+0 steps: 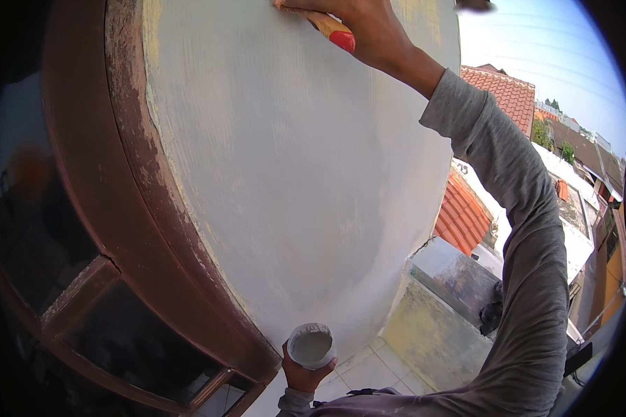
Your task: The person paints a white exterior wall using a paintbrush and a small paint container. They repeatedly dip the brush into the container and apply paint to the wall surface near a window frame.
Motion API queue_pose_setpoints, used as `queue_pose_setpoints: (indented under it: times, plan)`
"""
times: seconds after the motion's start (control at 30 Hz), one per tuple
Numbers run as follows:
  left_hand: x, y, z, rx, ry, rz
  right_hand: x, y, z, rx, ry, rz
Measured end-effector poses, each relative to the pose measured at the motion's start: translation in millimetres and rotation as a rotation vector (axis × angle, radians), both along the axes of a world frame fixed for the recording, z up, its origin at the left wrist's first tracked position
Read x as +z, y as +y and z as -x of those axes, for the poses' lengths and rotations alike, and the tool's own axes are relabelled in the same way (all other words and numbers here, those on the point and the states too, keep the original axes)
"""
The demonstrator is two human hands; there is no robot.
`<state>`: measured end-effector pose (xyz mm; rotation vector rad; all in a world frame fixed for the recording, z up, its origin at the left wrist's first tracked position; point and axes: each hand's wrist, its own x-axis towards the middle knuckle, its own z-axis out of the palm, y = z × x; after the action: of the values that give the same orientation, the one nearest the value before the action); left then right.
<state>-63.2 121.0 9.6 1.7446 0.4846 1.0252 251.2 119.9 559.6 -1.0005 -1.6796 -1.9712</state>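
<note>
High on the wall, my right hand (370, 26) is closed around a paintbrush (332, 30) with a pale wooden handle and a red end. The brush's head is mostly cut off by the top edge of the head view, so I cannot tell whether its bristles touch the wall. The wall (299, 160) is coated in streaky light grey, with yellowish patches near its upper edges. Low down, my left hand (300, 379) grips a small round paint cup (311, 347) from below and the side. Light grey paint sits inside it.
A worn brown wooden frame (139, 208) with dark glass panes (135, 340) borders the wall on the left. Right of the wall stands a low stained ledge (435, 333) above white floor tiles (375, 368). Beyond lie red tiled roofs (497, 94) below open sky.
</note>
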Motion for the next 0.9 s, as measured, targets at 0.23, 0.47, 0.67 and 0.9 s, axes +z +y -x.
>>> queue_pose_setpoints:
  times: [0.23, 0.47, 0.67, 0.9]
  plan:
    - [-12, 6, 5, -0.068, -0.056, 0.091, -139, -42, 32, 0.022, 0.11, 0.317]
    - [-15, 22, 2, -0.163, -0.072, 0.094, -185, -58, 49, 0.197, 0.338, 0.728]
    - [-13, 18, 7, -0.087, -0.035, 0.0, -168, -64, 62, 0.338, 0.683, 1.11]
    - [14, -10, 12, -0.088, 0.006, 0.045, -115, -53, 25, 0.263, 0.632, 0.79]
